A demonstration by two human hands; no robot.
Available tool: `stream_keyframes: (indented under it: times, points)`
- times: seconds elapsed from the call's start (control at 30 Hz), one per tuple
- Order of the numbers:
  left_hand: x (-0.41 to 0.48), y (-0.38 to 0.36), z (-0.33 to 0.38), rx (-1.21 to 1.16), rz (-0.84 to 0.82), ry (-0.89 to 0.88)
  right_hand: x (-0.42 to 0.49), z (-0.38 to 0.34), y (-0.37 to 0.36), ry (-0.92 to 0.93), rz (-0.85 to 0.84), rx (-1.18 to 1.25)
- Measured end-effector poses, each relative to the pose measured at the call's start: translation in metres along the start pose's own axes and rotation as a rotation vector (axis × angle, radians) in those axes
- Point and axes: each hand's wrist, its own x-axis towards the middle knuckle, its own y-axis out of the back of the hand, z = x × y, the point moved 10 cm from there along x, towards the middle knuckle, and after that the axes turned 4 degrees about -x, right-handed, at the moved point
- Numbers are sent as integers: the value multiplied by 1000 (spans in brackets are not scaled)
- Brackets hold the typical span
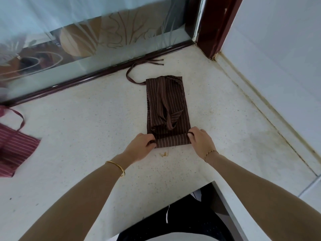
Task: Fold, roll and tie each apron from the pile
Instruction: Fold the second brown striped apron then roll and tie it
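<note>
A brown striped apron (pixel 166 105) lies folded into a long narrow strip on the speckled white counter (pixel 86 136), pointing away from me. Its near end is turned over into a short roll (pixel 172 141). My left hand (pixel 140 145) grips the roll's left end and my right hand (pixel 201 141) grips its right end, fingers curled over the fabric. The apron's brown ties (pixel 137 70) trail from the far left corner toward the window frame.
A red striped apron (pixel 13 146) with a loop strap lies at the counter's left edge. A frosted glass pane in a dark frame (pixel 97 73) borders the back, a white wall (pixel 278 66) the right. A small yellowish scrap (pixel 164 154) lies just below the roll.
</note>
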Motion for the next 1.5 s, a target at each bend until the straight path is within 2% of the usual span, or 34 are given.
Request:
stream_keyframes:
  times: [0.17,0.3,0.4,0.47,0.53,0.57,0.63,0.77,0.9,1.07,1.2,1.27,1.37,1.5]
  points:
    - [1,-2,-2,-8,9,106,1,10,-9,-141,-61,37]
    - [4,-8,-4,50,-5,162,-1,4,-10,-132,-50,-178]
    - [2,0,1,83,85,199,0,0,-15,-116,-65,-278]
    - [0,11,12,303,195,132,2,-4,-11,-95,-32,-342]
    - [-1,12,35,557,252,-61,5,-16,1,-12,93,-403]
    - [-1,6,45,603,225,-168,5,-21,7,21,135,-425]
    - [-1,-13,55,583,110,-306,5,-34,6,140,152,-414]
    - [-1,-19,48,473,34,-286,-5,-35,-1,272,144,-234]
    - [2,-23,38,540,-80,-298,-18,-19,-3,304,84,-205]
    - [4,-21,33,450,-102,-254,-16,-16,-6,316,44,-247]
    - [5,-13,28,363,-81,-200,-16,-20,3,342,111,-266]
    - [7,-10,27,333,-75,-190,-9,-14,5,265,91,-163]
    - [10,1,24,198,-22,-122,4,14,0,-36,-44,164]
    - [13,13,8,-25,74,73,11,25,4,-224,-14,446]
